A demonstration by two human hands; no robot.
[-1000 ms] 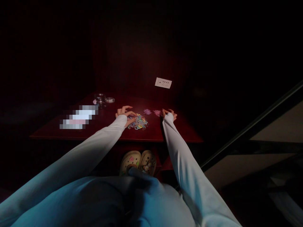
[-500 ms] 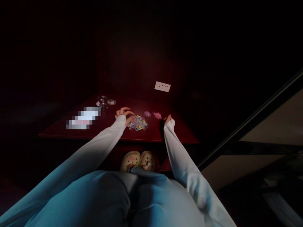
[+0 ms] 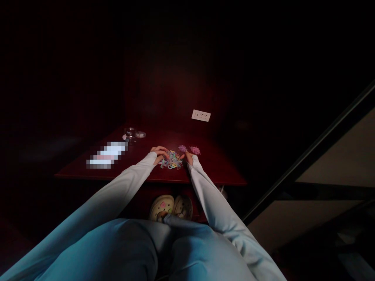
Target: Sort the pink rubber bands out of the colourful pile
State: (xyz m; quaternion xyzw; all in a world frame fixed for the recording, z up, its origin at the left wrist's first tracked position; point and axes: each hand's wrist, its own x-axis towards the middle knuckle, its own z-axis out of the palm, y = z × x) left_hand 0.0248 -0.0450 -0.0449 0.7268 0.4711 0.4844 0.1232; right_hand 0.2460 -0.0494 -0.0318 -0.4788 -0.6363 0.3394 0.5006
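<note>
A loose pile of small multicoloured elastic bands [image 3: 172, 162] lies on the dark red tabletop. My left hand [image 3: 159, 151] rests at the pile's left edge, its fingers stretched over the bands and a little apart. Close to the pile's right edge is my right hand [image 3: 188, 157], with a digit pointing toward the bands; nothing shows in its fingers. Just beyond it sit a small heap of purple bands [image 3: 183, 148] and a small heap of pink bands [image 3: 195, 150]. Both sleeves are long and pale, covering the wrists.
A clear jar [image 3: 130, 132] and a round clear lid [image 3: 140, 134] stand at the back left. A bright, blurred-out flat object [image 3: 108, 155] lies on the left. A white socket plate [image 3: 201, 115] is on the back wall. Clogs [image 3: 162, 207] show below the table edge [image 3: 146, 180].
My right hand has moved left, from beside the pink heap to the mixed pile. My left hand's fingers have drawn lower over the bands. The whole view has shifted slightly.
</note>
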